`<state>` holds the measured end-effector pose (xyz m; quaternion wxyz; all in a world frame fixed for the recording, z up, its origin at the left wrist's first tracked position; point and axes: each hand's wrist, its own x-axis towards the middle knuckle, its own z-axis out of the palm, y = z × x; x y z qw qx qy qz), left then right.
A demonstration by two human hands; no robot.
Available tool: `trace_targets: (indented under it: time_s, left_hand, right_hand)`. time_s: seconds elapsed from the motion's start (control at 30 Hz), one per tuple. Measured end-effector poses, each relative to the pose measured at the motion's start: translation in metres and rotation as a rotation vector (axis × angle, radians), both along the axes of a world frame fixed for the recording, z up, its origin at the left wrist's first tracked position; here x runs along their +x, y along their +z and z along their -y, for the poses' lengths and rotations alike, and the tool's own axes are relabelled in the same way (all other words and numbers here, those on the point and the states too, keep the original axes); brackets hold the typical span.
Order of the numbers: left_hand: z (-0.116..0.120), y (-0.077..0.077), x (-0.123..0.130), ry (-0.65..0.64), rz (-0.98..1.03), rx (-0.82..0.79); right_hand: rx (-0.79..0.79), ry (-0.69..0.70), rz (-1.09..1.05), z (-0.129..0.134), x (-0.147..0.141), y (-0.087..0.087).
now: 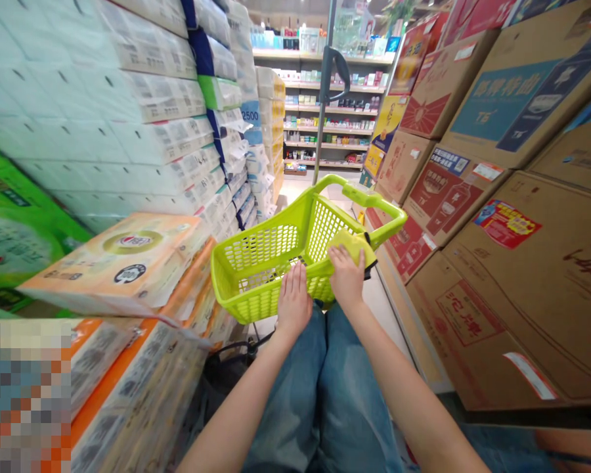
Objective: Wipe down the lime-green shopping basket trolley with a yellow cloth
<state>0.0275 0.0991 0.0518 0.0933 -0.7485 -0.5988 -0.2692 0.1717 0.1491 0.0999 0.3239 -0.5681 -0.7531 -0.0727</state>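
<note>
The plastic basket (236, 309) looks glossy, the cardboard cartons (517, 315) matt.

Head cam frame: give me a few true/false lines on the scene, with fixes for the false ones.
1. The right hand is on a yellow item. True.
2. The left hand grips a phone. False: it rests on the rim of the green basket.
3. The cardboard boxes are stacked on the person's left. False: they are on the right, and the tissue packs are on the left.
4. Shelves of goods stand at the far end of the aisle. True.
</note>
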Motion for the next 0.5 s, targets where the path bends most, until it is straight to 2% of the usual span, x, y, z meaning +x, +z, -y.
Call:
trace_targets:
  time_s: [0.1,0.17,0.23,0.3,0.4,0.5]
  left_hand:
    - [-0.001,-0.003,-0.002,0.017,-0.025,0.012]
    - [-0.002,-0.004,-0.005,0.023,-0.037,0.017]
    - [-0.001,-0.003,-0.007,0.013,-0.045,0.013]
    - [0.0,-0.002,-0.008,-0.006,-0.05,0.007]
    - [0.0,-0.001,-0.008,-0.021,-0.047,0.005]
    - [0.0,0.0,-0.005,-0.015,-0.035,-0.003]
  right_hand:
    - [-0.033,0.121,0.003,0.02,-0.043,-0.015]
    - [-0.034,0.186,0.034,0.024,-0.048,-0.018]
    - [-0.026,0.248,0.103,0.02,-0.03,-0.013]
    - [-0.011,0.259,0.17,0.009,0.005,-0.002]
    - [0.038,0.096,0.169,-0.014,0.063,0.019]
    - [0.08,-0.007,0.129,-0.03,0.092,0.03]
